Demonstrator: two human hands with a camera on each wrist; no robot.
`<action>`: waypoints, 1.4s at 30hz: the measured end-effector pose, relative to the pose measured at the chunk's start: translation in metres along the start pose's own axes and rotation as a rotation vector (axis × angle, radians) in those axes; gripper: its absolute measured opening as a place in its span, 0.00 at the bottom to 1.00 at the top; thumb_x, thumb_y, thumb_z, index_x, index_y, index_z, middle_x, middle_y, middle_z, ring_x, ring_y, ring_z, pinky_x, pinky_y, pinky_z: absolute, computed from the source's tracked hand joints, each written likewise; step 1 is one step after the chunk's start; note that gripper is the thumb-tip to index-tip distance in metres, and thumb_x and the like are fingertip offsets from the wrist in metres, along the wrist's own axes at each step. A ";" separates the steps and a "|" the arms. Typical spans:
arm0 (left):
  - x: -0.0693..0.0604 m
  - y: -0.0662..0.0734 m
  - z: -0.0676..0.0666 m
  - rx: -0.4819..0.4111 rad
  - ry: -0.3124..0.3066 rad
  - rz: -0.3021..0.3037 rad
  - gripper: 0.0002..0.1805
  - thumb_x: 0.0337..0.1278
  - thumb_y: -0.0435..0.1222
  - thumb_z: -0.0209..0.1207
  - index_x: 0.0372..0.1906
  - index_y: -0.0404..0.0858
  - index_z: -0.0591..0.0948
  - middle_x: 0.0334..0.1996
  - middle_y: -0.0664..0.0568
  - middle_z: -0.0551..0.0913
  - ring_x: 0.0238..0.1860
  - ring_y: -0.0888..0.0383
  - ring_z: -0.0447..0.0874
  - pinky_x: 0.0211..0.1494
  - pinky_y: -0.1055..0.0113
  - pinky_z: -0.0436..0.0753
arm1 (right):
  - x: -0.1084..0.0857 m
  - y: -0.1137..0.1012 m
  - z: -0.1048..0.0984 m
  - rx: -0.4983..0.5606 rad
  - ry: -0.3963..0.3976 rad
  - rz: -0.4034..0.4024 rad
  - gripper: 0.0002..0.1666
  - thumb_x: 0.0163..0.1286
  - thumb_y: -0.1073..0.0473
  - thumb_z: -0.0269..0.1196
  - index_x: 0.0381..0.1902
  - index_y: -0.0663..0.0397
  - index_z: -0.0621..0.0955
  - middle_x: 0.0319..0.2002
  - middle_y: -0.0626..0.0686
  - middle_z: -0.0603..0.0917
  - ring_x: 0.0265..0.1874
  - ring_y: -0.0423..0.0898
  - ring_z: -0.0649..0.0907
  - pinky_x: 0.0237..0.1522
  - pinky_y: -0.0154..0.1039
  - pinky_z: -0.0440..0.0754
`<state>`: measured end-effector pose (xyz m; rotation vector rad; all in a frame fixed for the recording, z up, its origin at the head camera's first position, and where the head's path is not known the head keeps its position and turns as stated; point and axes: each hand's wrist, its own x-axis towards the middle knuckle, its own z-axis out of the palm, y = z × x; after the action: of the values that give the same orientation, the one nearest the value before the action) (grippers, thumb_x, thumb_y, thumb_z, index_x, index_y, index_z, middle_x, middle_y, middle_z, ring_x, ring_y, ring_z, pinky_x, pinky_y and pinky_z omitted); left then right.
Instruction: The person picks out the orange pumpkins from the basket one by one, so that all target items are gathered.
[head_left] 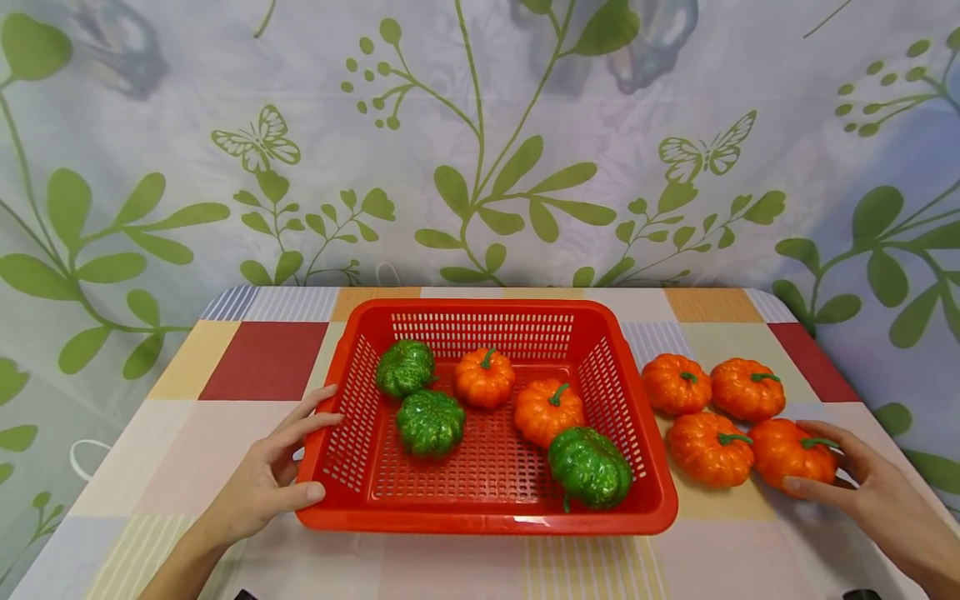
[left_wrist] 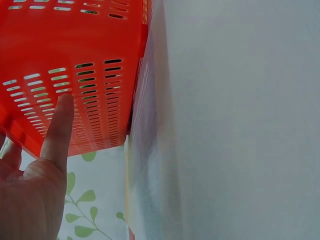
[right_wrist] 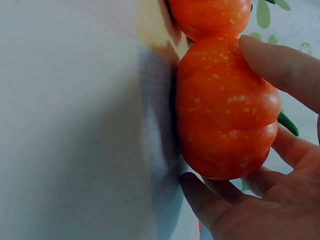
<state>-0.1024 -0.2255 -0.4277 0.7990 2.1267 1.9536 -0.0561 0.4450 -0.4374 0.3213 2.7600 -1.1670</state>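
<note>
A red plastic basket (head_left: pixel 487 521) stands on the table, holding two orange pumpkins (head_left: pixel 484 379) and three green pumpkins (head_left: pixel 430 423). At its left side, my left hand (head_left: pixel 266 475) touches the rim with fairly straight fingers. The left wrist view shows a digit against the slotted basket wall (left_wrist: pixel 45 45). To the right of the basket sits a group of several orange pumpkins. My right hand (head_left: pixel 870 492) grips the nearest right one, an orange pumpkin (head_left: pixel 787 454), between thumb and fingers. In the right wrist view this pumpkin (right_wrist: pixel 225 110) appears to rest on the cloth.
Three more orange pumpkins (head_left: pixel 708 450) sit close beside the held one, between it and the basket. A patchwork-patterned cloth (head_left: pixel 262 362) covers the table. Behind the table hangs a curtain (head_left: pixel 480 125) printed with green leaves and butterflies.
</note>
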 end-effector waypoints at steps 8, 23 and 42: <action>-0.001 -0.001 0.000 0.003 0.001 -0.004 0.35 0.49 0.20 0.60 0.67 0.25 0.66 0.77 0.45 0.49 0.70 0.59 0.57 0.49 0.56 0.84 | -0.002 0.003 0.002 0.009 -0.009 -0.020 0.44 0.69 0.50 0.65 0.76 0.38 0.56 0.67 0.42 0.59 0.55 0.48 0.64 0.34 0.24 0.65; -0.001 0.000 0.000 0.006 -0.002 -0.016 0.35 0.50 0.20 0.60 0.67 0.25 0.66 0.77 0.46 0.49 0.70 0.60 0.57 0.50 0.56 0.84 | -0.007 0.000 0.010 0.122 0.056 -0.119 0.46 0.71 0.61 0.63 0.76 0.30 0.51 0.62 0.30 0.58 0.50 0.22 0.60 0.48 0.12 0.58; 0.000 -0.001 -0.001 -0.016 -0.019 0.011 0.35 0.49 0.19 0.59 0.67 0.23 0.65 0.77 0.44 0.48 0.69 0.58 0.61 0.48 0.54 0.85 | -0.032 -0.085 0.010 0.196 0.235 -0.315 0.44 0.64 0.75 0.65 0.74 0.44 0.65 0.67 0.41 0.65 0.66 0.28 0.61 0.62 0.15 0.55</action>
<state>-0.1031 -0.2262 -0.4282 0.8249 2.0973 1.9583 -0.0456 0.3755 -0.3797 0.0424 2.9824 -1.5732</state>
